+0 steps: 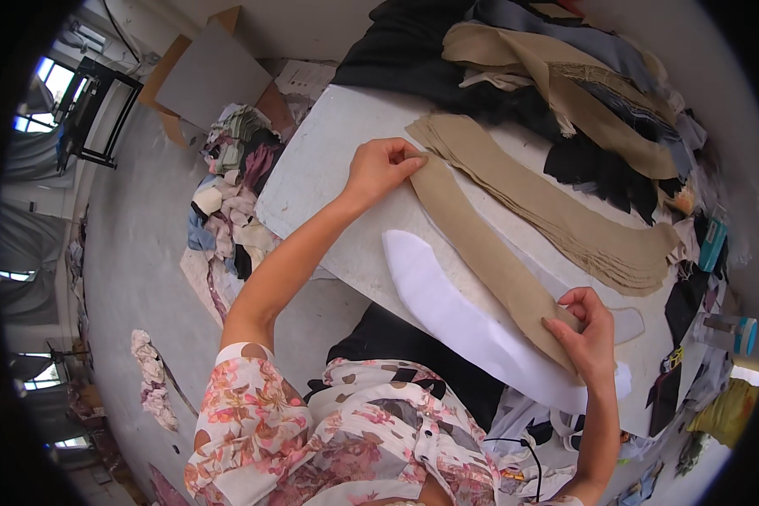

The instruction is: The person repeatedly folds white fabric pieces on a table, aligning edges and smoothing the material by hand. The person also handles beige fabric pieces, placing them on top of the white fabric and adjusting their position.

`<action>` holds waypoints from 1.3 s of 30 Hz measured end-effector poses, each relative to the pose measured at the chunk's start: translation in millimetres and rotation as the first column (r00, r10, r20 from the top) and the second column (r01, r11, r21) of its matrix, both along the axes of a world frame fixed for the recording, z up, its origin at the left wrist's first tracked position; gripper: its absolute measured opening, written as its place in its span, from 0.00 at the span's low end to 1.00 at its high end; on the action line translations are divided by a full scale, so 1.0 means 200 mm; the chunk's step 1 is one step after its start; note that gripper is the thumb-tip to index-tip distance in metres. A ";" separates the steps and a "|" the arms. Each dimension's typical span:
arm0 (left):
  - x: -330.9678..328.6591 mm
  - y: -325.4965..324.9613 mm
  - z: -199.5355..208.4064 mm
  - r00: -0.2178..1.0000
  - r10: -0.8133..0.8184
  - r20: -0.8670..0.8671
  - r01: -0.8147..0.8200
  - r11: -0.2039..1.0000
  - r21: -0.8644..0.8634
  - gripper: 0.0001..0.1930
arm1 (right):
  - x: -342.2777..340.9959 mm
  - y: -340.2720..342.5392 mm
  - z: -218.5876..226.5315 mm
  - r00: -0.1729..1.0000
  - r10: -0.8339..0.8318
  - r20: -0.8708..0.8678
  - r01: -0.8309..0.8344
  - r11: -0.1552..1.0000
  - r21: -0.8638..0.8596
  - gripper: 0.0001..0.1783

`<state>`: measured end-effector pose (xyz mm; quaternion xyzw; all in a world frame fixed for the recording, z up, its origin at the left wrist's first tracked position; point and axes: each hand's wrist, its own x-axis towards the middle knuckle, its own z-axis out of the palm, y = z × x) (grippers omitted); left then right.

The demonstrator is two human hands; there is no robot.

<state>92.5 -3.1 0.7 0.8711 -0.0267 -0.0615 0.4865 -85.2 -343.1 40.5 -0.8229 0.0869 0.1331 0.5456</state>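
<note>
A curved khaki fabric strip (489, 253) is stretched slantwise over the white table (312, 177) between my hands. My left hand (384, 173) pinches its far left end between thumb and fingertips. At the near right end, my right hand (585, 331) grips the strip with thumb and bent fingers. A white curved fabric piece (447, 299) lies just on the near side of the strip, partly under its right end. Beyond it rests a layered stack of similar khaki pieces (548, 198). A pale flat piece (628, 325) shows beside my right hand, mostly covered.
Dark cloth (405, 55) and loose khaki fabric (599, 110) are heaped at the table's far side. Mixed scraps (236, 194) pile up left of the table. A clear container with a blue lid (744, 336) stands at the right. A cardboard box (215, 80) sits at far left.
</note>
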 end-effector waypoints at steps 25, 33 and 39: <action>0.03 -0.03 -0.04 0.977 0.042 0.207 -0.102 0.952 0.290 0.12 | 0.06 0.05 0.03 0.997 0.058 0.055 -0.055 0.997 -0.046 0.17; -0.02 -0.06 0.04 0.956 -0.025 0.291 -0.112 0.888 0.446 0.17 | 0.08 0.07 0.01 0.995 0.076 0.070 -0.074 0.997 -0.037 0.17; -0.22 -0.04 0.10 0.705 -0.646 0.292 0.298 0.644 0.705 0.28 | 0.09 0.05 0.00 0.995 0.079 0.065 -0.078 0.997 -0.027 0.17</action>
